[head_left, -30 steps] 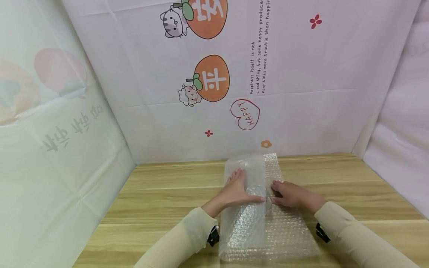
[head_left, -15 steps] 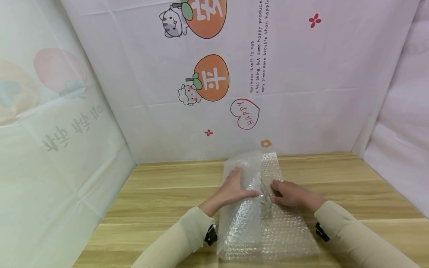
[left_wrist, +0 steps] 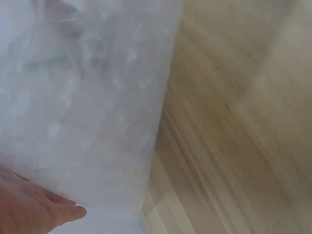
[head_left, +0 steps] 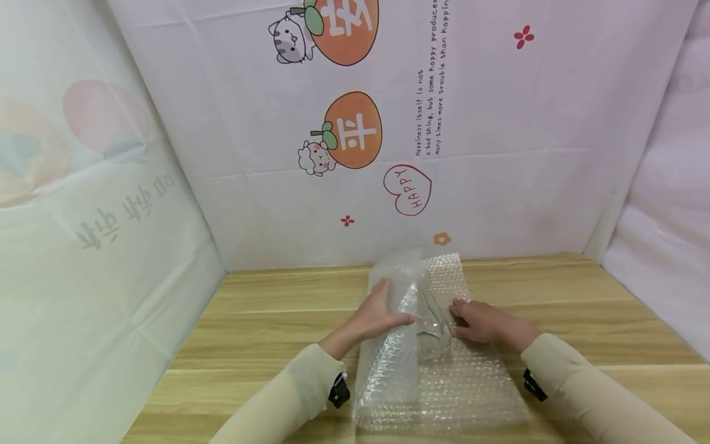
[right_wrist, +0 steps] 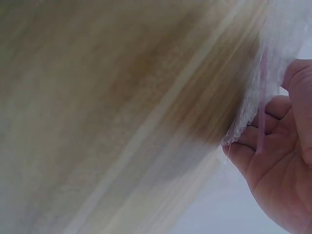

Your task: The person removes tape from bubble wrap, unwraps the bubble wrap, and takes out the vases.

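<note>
Here, the left grip [head_left: 376,317] spreads on bubble wrap [head_left: 471,394], the right grip [head_left: 484,322], parted, touching it beside glassware [head_left: 431,339]

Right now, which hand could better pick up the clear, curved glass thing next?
Probably the right hand: its fingers lie beside the uncovered part of the clear, curved glass object, while the left hand touches the folded-over transparent plastic bubble wrap.

Transparent bubble wrap sheet [head_left: 471,391]: positioned at the lower centre of the frame, right portion laid flat, left portion folded over. Clear glass vessel [head_left: 432,339]: lies on its side on the sheet, rounded end towards the frame's bottom, left side beneath the fold.
</note>
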The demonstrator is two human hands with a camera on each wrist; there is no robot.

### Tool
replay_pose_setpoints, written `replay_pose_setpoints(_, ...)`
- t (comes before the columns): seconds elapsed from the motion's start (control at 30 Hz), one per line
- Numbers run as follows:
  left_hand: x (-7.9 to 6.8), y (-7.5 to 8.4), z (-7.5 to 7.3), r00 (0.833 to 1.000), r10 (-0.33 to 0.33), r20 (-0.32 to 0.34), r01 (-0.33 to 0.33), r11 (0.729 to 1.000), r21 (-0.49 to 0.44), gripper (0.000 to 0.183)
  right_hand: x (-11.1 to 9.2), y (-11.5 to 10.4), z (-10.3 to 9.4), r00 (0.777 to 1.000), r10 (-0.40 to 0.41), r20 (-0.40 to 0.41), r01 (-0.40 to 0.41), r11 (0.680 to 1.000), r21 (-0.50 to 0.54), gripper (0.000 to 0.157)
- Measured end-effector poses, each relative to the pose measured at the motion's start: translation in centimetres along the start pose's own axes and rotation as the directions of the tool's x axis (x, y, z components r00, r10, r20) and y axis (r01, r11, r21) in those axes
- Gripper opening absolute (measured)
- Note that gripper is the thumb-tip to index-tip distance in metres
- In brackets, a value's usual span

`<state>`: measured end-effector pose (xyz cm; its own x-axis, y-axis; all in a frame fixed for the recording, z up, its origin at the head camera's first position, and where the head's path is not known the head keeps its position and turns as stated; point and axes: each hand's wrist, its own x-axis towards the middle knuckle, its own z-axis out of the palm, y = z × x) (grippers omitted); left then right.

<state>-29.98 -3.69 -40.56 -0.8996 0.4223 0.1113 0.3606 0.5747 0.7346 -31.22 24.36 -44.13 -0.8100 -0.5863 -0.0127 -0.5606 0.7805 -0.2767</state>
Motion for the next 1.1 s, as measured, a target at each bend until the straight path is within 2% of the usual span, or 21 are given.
replay_pose_setpoints(0.17,-0.3,-0.4,-0.9,1.0,0.009,-0.016,-0.01,1.0,-0.027,0.108,-0.1,-0.1,-0.1,1.0,-0.015,-0.01,0.015,1.0,0.007,0.059)
replay_pose_setpoints(0.3,-0.7,-1.0,-1.7,1.0,-0.003,-0.003,0.003,0.998,-0.057,0.11,-0.1,-0.2,-0.1,1.0,-0.02,-0.016,0.02,1.0,0.011,0.058)
replay_pose_setpoints(0.57,-1.3,-2.8,-2.8,1.0,0.005,0.001,-0.005,1.0,-0.03,0.111,0.0,-0.3,0.0,1.0,0.004,-0.003,-0.004,1.0,0.003,0.059)
replay_pose_setpoints(0.77,-1.9,-4.1,-3.6,0.999,-0.016,-0.029,0.015,0.999,-0.037,0.112,0.0,-0.3,0.0,1.0,0.016,0.008,-0.016,1.0,0.006,0.059)
replay_pose_setpoints(0.97,-2.7,-5.5,-4.0,0.997,-0.051,-0.058,0.047,0.997,-0.068,0.112,0.0,-0.3,0.0,1.0,-0.001,-0.001,0.001,1.0,-0.004,0.057)
replay_pose_setpoints(1.1,-3.1,-6.2,-4.3,0.997,-0.049,-0.059,0.044,0.996,-0.072,0.111,0.1,-0.3,0.0,1.0,-0.017,-0.01,0.017,1.0,-0.003,0.055)
